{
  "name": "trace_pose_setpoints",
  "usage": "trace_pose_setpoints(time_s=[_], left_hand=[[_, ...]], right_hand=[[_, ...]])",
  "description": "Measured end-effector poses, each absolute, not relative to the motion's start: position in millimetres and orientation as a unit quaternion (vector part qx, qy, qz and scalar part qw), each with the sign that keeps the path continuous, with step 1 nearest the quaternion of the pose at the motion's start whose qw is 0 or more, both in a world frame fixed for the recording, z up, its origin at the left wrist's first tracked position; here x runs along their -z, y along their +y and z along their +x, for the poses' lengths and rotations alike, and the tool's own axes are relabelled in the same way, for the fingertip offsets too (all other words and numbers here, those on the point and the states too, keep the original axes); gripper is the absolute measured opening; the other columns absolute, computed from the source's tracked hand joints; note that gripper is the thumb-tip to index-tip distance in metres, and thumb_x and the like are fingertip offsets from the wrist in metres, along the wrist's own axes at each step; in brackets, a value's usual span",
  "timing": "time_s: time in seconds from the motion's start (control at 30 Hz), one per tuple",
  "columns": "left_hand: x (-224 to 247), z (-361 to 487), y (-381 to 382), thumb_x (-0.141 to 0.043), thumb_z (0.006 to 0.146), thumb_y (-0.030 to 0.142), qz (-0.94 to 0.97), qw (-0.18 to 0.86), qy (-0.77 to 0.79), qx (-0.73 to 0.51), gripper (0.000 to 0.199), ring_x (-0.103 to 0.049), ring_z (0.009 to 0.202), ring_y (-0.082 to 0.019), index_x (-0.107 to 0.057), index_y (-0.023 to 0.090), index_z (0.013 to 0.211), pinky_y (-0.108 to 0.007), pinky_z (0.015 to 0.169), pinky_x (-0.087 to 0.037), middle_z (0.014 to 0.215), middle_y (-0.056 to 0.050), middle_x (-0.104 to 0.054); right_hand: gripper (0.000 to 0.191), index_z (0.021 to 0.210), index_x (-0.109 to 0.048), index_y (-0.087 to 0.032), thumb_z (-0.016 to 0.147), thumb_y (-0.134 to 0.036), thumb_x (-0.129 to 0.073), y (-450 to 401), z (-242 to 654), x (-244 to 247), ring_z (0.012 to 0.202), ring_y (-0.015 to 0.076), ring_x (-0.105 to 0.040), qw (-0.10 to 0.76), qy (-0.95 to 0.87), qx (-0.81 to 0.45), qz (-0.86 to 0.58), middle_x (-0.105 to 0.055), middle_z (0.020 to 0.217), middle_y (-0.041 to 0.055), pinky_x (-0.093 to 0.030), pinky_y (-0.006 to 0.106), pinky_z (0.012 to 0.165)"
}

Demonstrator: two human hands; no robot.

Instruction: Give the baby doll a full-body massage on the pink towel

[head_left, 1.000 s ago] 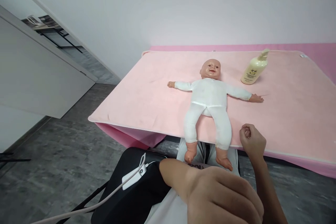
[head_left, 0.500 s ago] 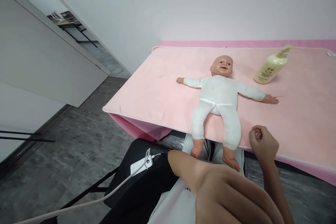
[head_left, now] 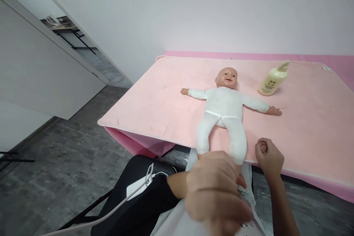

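A baby doll (head_left: pixel 225 101) in a white suit lies on its back on the pink mat (head_left: pixel 149 103), its feet hanging over the front edge. In front of the doll's legs, close to the camera, is my left hand (head_left: pixel 214 191), its fingers curled into a fist and slightly blurred. It hides part of the doll's lower legs. My right hand (head_left: pixel 269 158) rests at the mat's front edge, right of the doll's leg, in a loose fist with nothing visible inside. Neither hand holds the doll. A cream pump bottle (head_left: pixel 271 83) stands upright beyond the doll's outstretched right-side arm.
A black stool (head_left: pixel 141 167) stands at lower left, with a white power bank (head_left: pixel 138 188) and its cable on it. The white wall (head_left: pixel 193 11) rises behind the table. A white door (head_left: pixel 41 59) is at the left, above the grey floor (head_left: pixel 69 155).
My left hand has turned and drawn up from an extended, back-up pose into a fist before the doll's legs. My right hand stays put. The view has tilted slightly up and shifted right.
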State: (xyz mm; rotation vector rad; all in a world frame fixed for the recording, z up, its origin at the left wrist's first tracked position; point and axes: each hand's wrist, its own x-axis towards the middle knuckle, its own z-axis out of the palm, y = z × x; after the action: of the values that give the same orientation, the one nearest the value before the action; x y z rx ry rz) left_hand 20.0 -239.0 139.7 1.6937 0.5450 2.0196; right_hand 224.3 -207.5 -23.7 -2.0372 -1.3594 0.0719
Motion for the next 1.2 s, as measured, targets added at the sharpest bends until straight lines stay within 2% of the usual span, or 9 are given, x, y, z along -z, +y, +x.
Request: trace_pose_setpoints(time_s=[0.07,0.2,0.47,0.57,0.67,0.77,0.97,1.1,1.2], left_hand=[[-133.7,20.7,-225.3,-0.046,0.085,0.025,0.607,0.198,0.157,-0.754,0.022,-0.038,0.037,-0.006,-0.049,0.017,0.065,-0.022,0.037,-0.038,0.05,0.004,-0.038],[-108.2,2.9,-217.7,-0.048,0.082,0.016,0.587,0.221,0.21,-0.75,0.007,-0.041,0.044,-0.008,-0.052,0.015,0.076,-0.023,0.038,-0.037,0.06,0.002,-0.039],[-68.9,-35.8,-221.6,-0.042,0.079,0.008,0.573,0.169,0.283,-0.751,0.015,-0.04,0.047,-0.007,-0.05,0.012,0.067,-0.025,0.04,-0.033,0.066,0.001,-0.037],[-57.8,-48.5,-222.9,-0.05,0.076,0.01,0.552,0.169,0.335,-0.745,0.011,-0.042,0.047,-0.007,-0.05,0.013,0.066,-0.024,0.04,-0.034,0.064,0.002,-0.039],[-45.3,-61.5,-229.9,-0.057,0.076,0.016,0.524,0.185,0.382,-0.738,0.015,-0.042,0.045,-0.006,-0.049,0.014,0.064,-0.022,0.04,-0.034,0.062,0.003,-0.04],[-30.2,-72.5,-241.2,-0.06,0.074,0.022,0.516,0.188,0.408,-0.729,0.022,-0.043,0.045,-0.007,-0.046,0.015,0.06,-0.023,0.04,-0.035,0.061,0.003,-0.04],[12.3,-84.4,-259.1,-0.062,0.072,0.023,0.5,0.249,0.502,-0.66,0.021,-0.049,0.048,-0.011,-0.044,0.017,0.062,-0.023,0.042,-0.039,0.059,0.003,-0.046],[47.2,-83.3,-257.3,-0.063,0.069,0.028,0.408,0.315,0.588,-0.623,0.023,-0.047,0.048,-0.009,-0.043,0.018,0.065,-0.022,0.045,-0.041,0.061,0.004,-0.046],[76.1,-80.5,-252.0,-0.062,0.069,0.032,0.282,0.359,0.639,-0.619,0.024,-0.043,0.046,-0.008,-0.041,0.02,0.075,-0.021,0.044,-0.04,0.063,0.007,-0.045]], right_hand=[[0.022,0.076,-0.059,-0.017,0.072,-0.032,-0.043,-207.7,224.8,24.9,0.049,0.0124,-0.047,0.34,-0.525,-0.029,-0.78,-0.048,0.05,-0.0011,-0.031,0.023,0.051],[0.02,0.077,-0.059,-0.017,0.075,-0.031,-0.044,-209.1,225.3,26.7,0.051,0.0126,-0.048,0.342,-0.535,-0.029,-0.772,-0.049,0.052,-0.0011,-0.033,0.023,0.053],[0.021,0.078,-0.059,-0.017,0.078,-0.03,-0.043,-208.8,225.5,28.4,0.051,0.0114,-0.048,0.341,-0.546,-0.018,-0.765,-0.048,0.052,-0.002,-0.033,0.022,0.052],[0.021,0.078,-0.059,-0.017,0.079,-0.031,-0.042,-208.2,225.0,27.7,0.049,0.0115,-0.047,0.343,-0.548,-0.021,-0.763,-0.048,0.051,-0.0018,-0.033,0.022,0.052],[0.021,0.076,-0.059,-0.017,0.079,-0.031,-0.042,-207.9,224.8,27.0,0.049,0.0114,-0.047,0.345,-0.553,-0.019,-0.758,-0.047,0.049,-0.0022,-0.032,0.022,0.051],[0.021,0.075,-0.058,-0.017,0.079,-0.03,-0.042,-207.7,225.1,27.6,0.048,0.0111,-0.047,0.347,-0.555,-0.014,-0.756,-0.046,0.049,-0.0026,-0.032,0.022,0.05],[0.021,0.077,-0.059,-0.017,0.08,-0.03,-0.042,-207.6,225.5,30.5,0.049,0.0113,-0.048,0.346,-0.556,-0.004,-0.756,-0.046,0.05,-0.0025,-0.033,0.022,0.051],[0.022,0.077,-0.058,-0.018,0.081,-0.031,-0.042,-208.1,225.5,30.8,0.05,0.0117,-0.049,0.351,-0.557,-0.011,-0.753,-0.047,0.051,-0.0021,-0.034,0.022,0.052],[0.023,0.078,-0.059,-0.018,0.082,-0.031,-0.041,-208.5,225.6,30.4,0.05,0.0119,-0.049,0.351,-0.561,-0.017,-0.749,-0.048,0.051,-0.0015,-0.034,0.023,0.052]])
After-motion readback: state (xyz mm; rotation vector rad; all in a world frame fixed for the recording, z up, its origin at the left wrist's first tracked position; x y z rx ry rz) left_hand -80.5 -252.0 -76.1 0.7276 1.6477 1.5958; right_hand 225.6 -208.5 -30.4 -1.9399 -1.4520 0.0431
